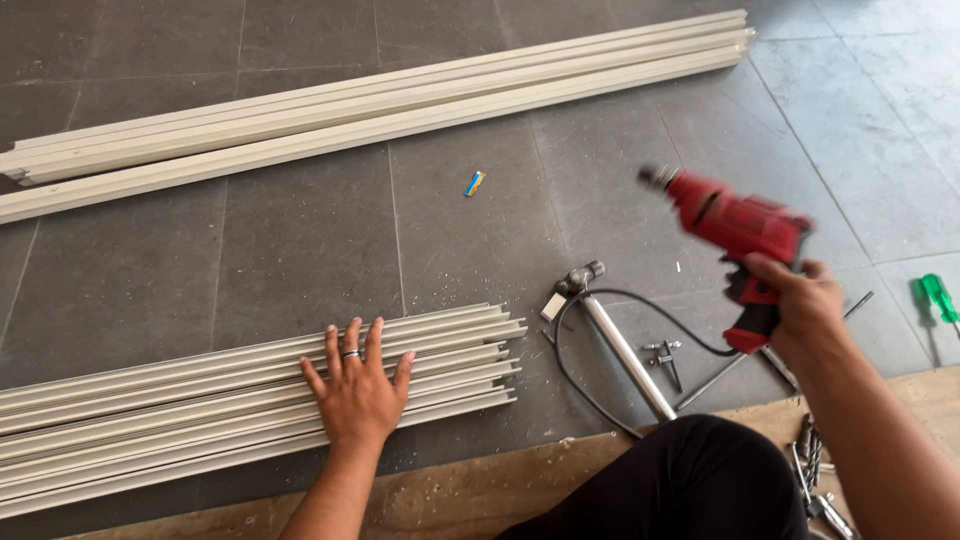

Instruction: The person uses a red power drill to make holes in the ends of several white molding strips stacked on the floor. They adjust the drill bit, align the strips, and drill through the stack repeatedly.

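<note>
Bright, even daylight with soft shadows; only the red drill (735, 225) is motion-blurred (the rest sharp).

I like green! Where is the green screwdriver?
In the head view, the green screwdriver lies on the grey floor at far right, beyond the right hand holding the red drill.

Left hand (357, 390) flat on near stack of strips (200, 420); second stack (380, 105) behind; drill (740, 235) in right hand (805, 305), above hammer (620, 340).

Red drill (735, 225) w/ black cord (580, 385), cream profiles (200, 410), green screwdriver (935, 300), dark grey floor tiles (300, 240).
</note>
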